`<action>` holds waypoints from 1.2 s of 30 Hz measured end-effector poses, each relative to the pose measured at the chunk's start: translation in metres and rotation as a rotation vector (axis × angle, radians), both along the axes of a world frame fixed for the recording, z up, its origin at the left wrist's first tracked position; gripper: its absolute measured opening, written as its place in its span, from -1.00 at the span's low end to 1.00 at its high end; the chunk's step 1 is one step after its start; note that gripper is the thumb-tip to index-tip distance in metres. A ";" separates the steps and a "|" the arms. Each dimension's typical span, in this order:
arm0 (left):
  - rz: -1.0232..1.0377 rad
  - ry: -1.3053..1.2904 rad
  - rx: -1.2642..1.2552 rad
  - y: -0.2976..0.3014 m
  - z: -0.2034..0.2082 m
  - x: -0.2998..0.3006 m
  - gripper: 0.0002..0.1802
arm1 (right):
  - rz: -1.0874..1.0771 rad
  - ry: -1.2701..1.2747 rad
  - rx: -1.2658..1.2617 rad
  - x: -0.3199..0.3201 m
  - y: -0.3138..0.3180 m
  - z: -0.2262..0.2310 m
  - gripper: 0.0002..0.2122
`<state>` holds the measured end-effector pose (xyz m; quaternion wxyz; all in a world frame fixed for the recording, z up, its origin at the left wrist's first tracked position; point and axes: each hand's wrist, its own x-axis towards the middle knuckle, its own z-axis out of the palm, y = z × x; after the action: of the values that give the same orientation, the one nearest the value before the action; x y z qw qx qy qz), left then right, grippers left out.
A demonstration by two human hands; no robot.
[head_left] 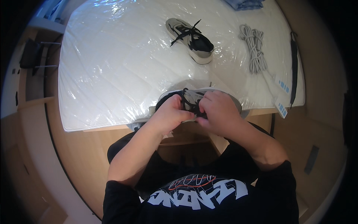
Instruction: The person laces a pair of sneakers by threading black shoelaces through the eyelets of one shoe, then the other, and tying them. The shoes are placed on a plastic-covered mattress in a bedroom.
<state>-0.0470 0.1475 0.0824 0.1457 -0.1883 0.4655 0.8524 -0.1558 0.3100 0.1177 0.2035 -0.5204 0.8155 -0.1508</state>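
A grey and black sneaker [192, 96] lies sideways at the near edge of the plastic-wrapped mattress [108, 86], its toe to the right. Both my hands are over it. On the left, my left hand [172, 113] is closed at the shoe's opening, thumb pointing right toward the black shoelace [185, 98]. From the right, my right hand [219, 112] has its fingers curled and pinched on the laces, covering part of the toe. The exact grip on the lace ends is partly hidden by my fingers. Farther back lies the matching sneaker [192, 41], its black laces tied in a bow.
At the right of the mattress is a bundled grey cord [254, 48] leading to a white power strip with blue marks [282, 85]. A long black strap-like item [294, 69] runs along the right edge. Blue folded cloth [244, 3] sits at the back; a dark chair [31, 54] stands left.
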 end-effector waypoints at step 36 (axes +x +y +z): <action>0.204 -0.223 0.027 -0.009 -0.009 -0.001 -0.93 | -0.496 -0.862 -0.529 -0.041 0.039 0.049 -0.80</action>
<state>-0.0476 0.1389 0.0738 0.1114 -0.3262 0.4135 0.8427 -0.1969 0.3489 0.1667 0.3391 -0.2376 0.6910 -0.5926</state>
